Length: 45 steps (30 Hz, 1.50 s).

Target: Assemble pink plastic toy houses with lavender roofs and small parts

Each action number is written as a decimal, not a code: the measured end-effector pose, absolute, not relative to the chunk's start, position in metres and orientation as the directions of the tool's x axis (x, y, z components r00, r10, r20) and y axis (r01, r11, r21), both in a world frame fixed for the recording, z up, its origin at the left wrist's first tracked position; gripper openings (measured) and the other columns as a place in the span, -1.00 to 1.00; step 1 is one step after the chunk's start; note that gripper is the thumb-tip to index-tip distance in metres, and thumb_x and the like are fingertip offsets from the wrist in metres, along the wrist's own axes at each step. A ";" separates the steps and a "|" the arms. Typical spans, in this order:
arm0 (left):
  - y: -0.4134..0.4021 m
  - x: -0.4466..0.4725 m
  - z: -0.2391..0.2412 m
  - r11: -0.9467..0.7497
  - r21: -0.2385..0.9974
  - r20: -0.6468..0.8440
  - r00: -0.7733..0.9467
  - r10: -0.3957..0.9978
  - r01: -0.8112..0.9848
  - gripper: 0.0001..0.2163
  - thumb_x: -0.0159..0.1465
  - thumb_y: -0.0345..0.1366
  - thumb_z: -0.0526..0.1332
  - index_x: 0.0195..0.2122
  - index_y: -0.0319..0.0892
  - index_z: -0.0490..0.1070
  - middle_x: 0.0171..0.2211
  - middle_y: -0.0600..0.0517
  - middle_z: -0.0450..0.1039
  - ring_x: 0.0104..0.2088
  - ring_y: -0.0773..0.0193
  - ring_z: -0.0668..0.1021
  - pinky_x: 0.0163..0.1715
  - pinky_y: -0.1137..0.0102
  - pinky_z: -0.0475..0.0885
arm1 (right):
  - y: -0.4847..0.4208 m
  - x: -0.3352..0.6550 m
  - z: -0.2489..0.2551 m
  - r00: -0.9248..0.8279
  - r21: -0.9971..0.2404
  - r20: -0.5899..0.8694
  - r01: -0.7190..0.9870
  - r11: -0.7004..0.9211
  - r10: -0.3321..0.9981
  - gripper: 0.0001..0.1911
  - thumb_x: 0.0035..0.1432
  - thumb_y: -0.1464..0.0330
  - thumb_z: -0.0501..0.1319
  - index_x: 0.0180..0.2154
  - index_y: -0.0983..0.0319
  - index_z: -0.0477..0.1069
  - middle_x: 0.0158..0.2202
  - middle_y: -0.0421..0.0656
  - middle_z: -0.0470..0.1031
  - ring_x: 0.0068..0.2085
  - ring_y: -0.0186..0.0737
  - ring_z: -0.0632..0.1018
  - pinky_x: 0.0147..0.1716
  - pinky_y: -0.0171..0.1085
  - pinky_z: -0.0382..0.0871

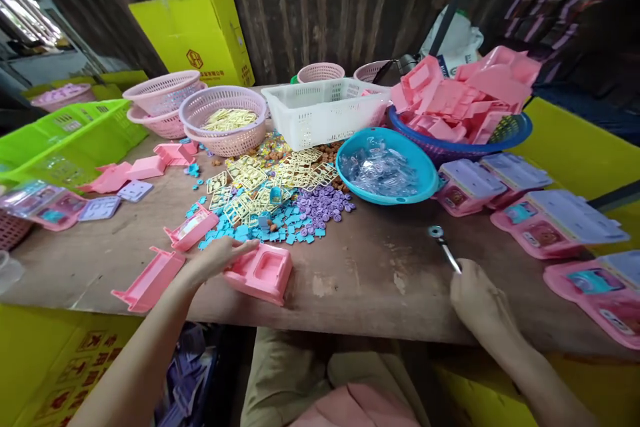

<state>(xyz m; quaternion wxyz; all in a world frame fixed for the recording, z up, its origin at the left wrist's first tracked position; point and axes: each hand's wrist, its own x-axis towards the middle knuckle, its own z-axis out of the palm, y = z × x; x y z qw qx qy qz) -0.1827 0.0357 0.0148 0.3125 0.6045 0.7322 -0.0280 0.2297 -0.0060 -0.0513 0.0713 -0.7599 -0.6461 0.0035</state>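
My left hand (235, 252) grips the left edge of a pink plastic toy housing (270, 267), which has a rounded rectangular recess and lies near the table's front edge. Two more pink parts, a trough-shaped piece (155, 278) and a smaller piece (193, 228), are beside my left forearm. At the right, my right hand (477, 297) is closed around a silver metal tool with a round, ring-like head (445, 247), pointing away from me. Most of its handle is hidden in the fist. Beyond my left hand is a pile of small blue parts (270, 230).
Purple spiral pieces (325, 207) and cream frames (250, 173) cover the table's middle. Behind are a blue bowl of clear parts (345, 173), a white basket (325, 113) and a blue basket of pink parts (510, 133). Pink-and-lilac assemblies (560, 223) line the right; a green crate (100, 133) stands left.
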 end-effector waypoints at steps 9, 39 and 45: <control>0.008 -0.149 0.018 0.152 0.121 -0.382 -0.095 0.919 0.981 -0.58 0.27 -0.04 -0.11 -0.05 -0.28 0.21 -0.20 -0.26 0.50 -0.19 -0.04 0.52 -0.32 0.30 0.32 | -0.022 0.097 -0.022 -0.480 -0.779 0.257 0.412 0.474 0.839 -0.62 0.23 0.50 -0.09 0.05 0.26 0.25 -0.13 -0.04 0.50 -0.15 -0.20 0.54 -0.22 -0.25 0.45; 0.008 -0.143 0.020 0.160 0.140 -0.390 -0.094 0.916 0.977 -0.63 0.30 -0.14 -0.07 -0.04 -0.36 0.18 -0.15 -0.31 0.47 -0.15 -0.05 0.52 -0.28 0.28 0.32 | -0.035 0.075 0.010 -0.686 -0.659 0.339 0.315 0.683 0.644 -0.40 0.18 0.59 -0.07 0.25 0.19 -0.01 0.07 -0.05 0.40 0.03 -0.12 0.47 -0.04 -0.10 0.43; 0.007 -0.142 0.019 0.153 0.118 -0.378 -0.098 0.920 0.981 -0.62 0.31 -0.14 -0.07 -0.03 -0.37 0.18 -0.15 -0.31 0.47 -0.15 -0.06 0.52 -0.29 0.30 0.31 | -0.030 0.082 0.017 -0.649 -0.690 0.336 0.324 0.647 0.682 -0.44 0.23 0.55 -0.06 0.24 0.17 -0.01 0.15 -0.11 0.30 0.09 -0.18 0.41 0.03 -0.12 0.38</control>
